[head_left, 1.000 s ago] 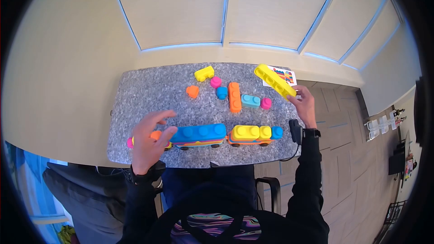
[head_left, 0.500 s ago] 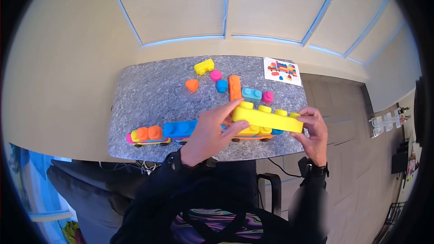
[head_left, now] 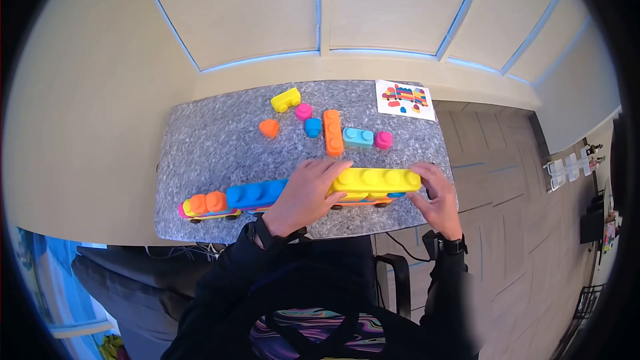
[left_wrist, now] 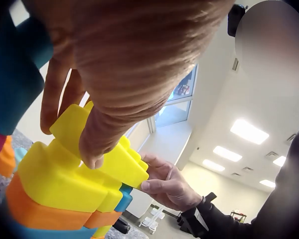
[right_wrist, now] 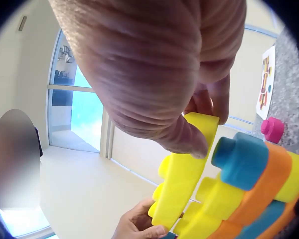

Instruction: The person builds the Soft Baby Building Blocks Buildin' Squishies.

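Note:
A long yellow building block [head_left: 377,180] with a row of studs on top is held level between both hands. My left hand [head_left: 305,195] pinches its left end with thumb and fingers. At the other end, my right hand [head_left: 437,199] grips it the same way. Right below the long block stands the right wagon of a block train, with yellow blocks [left_wrist: 60,179] over an orange layer [right_wrist: 261,196] and a blue block [right_wrist: 241,162] at its right end. Further left, the wagon topped by a long blue block [head_left: 257,193] is partly hidden behind my left hand.
The train's left wagon carries orange blocks [head_left: 215,201]. Behind lie loose blocks: yellow [head_left: 286,100], pink [head_left: 304,112], blue [head_left: 313,127], a long orange one [head_left: 333,132], light blue [head_left: 358,137]. A picture card [head_left: 405,100] lies at the table's back right.
The right hand has brought the long yellow block from the back right to over the right wagon. The left hand has left the train's left end and taken hold of the block's other end.

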`<state>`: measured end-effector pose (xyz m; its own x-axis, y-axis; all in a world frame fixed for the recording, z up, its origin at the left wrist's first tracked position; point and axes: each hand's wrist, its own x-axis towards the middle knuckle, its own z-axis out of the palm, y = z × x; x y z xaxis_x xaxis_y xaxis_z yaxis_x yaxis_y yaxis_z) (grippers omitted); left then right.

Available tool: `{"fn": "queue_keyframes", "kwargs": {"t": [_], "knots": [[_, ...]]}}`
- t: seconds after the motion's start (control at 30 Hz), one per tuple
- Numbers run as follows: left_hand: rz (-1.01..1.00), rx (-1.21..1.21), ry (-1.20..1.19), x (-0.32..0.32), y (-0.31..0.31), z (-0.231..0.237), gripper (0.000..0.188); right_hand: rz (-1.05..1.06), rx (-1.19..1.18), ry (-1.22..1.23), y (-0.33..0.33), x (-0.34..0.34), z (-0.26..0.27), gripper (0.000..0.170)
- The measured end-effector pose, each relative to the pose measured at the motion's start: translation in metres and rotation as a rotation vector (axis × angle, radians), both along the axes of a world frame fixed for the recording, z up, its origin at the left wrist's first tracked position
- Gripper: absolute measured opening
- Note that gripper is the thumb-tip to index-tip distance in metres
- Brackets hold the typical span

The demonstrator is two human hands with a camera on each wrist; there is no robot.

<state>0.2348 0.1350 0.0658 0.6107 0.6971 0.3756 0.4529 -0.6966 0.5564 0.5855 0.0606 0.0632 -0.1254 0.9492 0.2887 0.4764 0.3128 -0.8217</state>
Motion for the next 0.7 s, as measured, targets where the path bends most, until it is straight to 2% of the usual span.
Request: {"fn": "queue_keyframes", "kwargs": {"t": [0.07,0.27,0.5,0.7], "knots": [[-0.026,-0.024,0.06,-0.001,0.0,-0.001,0.065,0.023,-0.028,-0.091,0.0,0.001,-0.004,0.059],[0.005,-0.111,0.105,-0.002,-0.003,0.007,0.059,0.011,-0.04,0.006,0.003,-0.002,-0.011,0.06],[-0.011,-0.208,0.081,-0.007,0.002,0.013,0.056,0.041,0.017,-0.067,0.003,0.0,-0.012,0.06],[-0.056,-0.174,0.064,-0.009,0.011,0.011,0.053,0.053,0.017,-0.084,0.003,0.002,-0.008,0.049]]}}
